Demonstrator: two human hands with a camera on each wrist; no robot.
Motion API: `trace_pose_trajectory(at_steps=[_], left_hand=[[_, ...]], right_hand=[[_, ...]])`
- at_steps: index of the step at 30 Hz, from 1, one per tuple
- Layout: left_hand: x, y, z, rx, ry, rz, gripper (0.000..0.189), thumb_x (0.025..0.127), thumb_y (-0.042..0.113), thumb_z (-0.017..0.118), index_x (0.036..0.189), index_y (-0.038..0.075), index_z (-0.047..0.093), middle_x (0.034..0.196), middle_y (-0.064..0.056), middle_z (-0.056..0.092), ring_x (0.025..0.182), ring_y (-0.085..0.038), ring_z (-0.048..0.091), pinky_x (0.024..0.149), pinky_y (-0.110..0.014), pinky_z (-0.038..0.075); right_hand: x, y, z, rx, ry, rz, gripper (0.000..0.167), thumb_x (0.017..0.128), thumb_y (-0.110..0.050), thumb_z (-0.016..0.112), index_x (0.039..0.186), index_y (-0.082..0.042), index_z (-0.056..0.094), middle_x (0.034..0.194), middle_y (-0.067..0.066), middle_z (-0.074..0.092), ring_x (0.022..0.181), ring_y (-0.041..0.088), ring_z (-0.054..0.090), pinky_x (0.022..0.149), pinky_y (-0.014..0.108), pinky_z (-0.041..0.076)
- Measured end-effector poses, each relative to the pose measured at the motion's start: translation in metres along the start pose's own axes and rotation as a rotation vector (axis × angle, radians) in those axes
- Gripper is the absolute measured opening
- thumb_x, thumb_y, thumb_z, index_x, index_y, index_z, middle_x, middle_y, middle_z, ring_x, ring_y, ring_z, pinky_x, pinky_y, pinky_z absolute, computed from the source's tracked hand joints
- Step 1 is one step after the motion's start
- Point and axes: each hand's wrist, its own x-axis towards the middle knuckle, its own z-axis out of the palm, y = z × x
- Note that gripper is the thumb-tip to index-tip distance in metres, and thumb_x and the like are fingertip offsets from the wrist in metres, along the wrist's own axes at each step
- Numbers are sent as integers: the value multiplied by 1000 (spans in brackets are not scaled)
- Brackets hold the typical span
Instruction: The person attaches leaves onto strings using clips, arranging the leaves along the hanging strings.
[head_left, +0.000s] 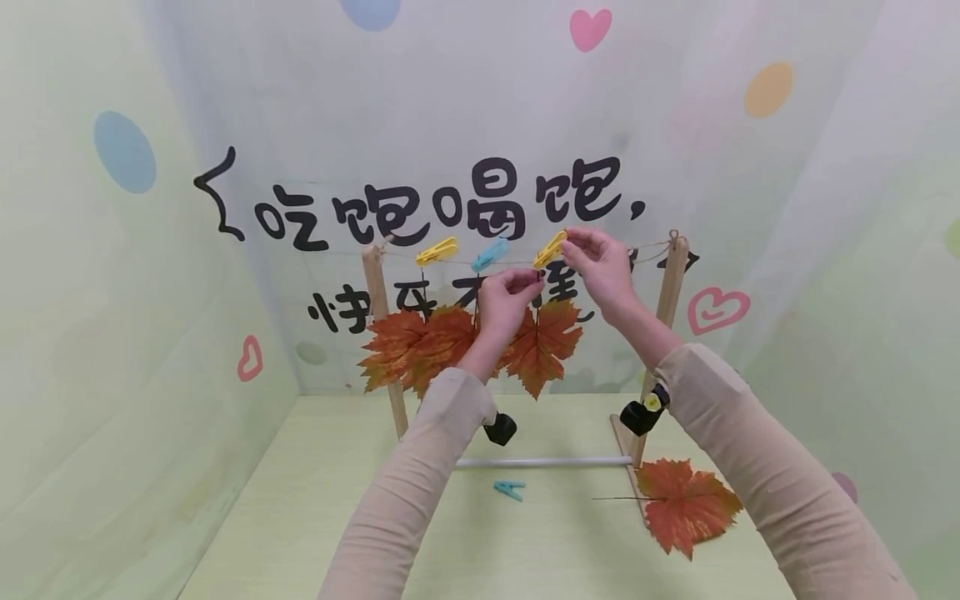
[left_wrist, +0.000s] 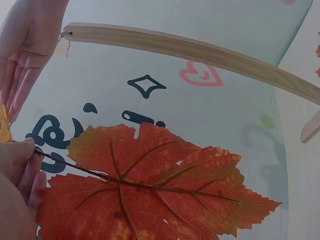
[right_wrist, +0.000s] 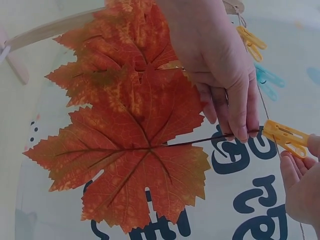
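My left hand (head_left: 504, 308) pinches the thin dark stem (right_wrist: 200, 142) of an orange-red artificial maple leaf (head_left: 542, 346) near its top end. Between the thumb and fingers of my right hand (head_left: 603, 267) is a yellow clothespin (head_left: 551, 249), its nose at the twine and the stem's tip. Whether it grips the stem cannot be made out. Farther left on the line, another yellow clothespin (head_left: 437, 252) and a blue clothespin (head_left: 490, 254) hold stems, with overlapping leaves (head_left: 405, 343) hanging below; my left hand hides part of them.
Two wooden posts (head_left: 670, 283) carry the twine, and a white rod (head_left: 547, 462) spans between them low down. On the pale table (head_left: 277, 517) lie a blue clothespin (head_left: 510, 490) and a loose maple leaf (head_left: 686, 507) by the right post's foot. A printed backdrop stands behind.
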Motion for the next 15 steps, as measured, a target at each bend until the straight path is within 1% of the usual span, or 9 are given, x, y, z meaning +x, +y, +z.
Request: trace_pose_trajectory(at_steps=[3,5,10,15], left_hand=[[-1,1,-1,-4,-7,-3,22,79,11,69,99,0,68,92,-9,68,80,-16,63,75,-21,51],[-1,1,-1,-4,-12,-3,23,79,11,69,99,0,68,92,-8,68,81,-16,64,75,-21,51],[-2,0,-2,21,-13,3,22,79,12,70,99,2,68,92,-7,68,82,-15,64,76,-21,51],[-3,1,-5,46,-20,16,20,79,13,70,97,5,69,92,-6,69,81,-14,64,75,-20,51]], right_hand=[[-1,0,-1,-28,-7,-17,34,88,-6,57,119,8,52,114,19,58,90,7,59,85,21,47],[-2,0,-2,-45,-15,-29,34,88,-7,58,119,7,52,117,21,56,92,7,59,87,22,46],[-4,-1,-5,-85,-31,-36,37,87,-9,60,121,5,52,119,21,56,97,8,59,89,24,45],[-6,-3,-7,-101,-21,-24,40,85,-11,63,121,4,52,120,20,56,95,6,59,85,20,46]])
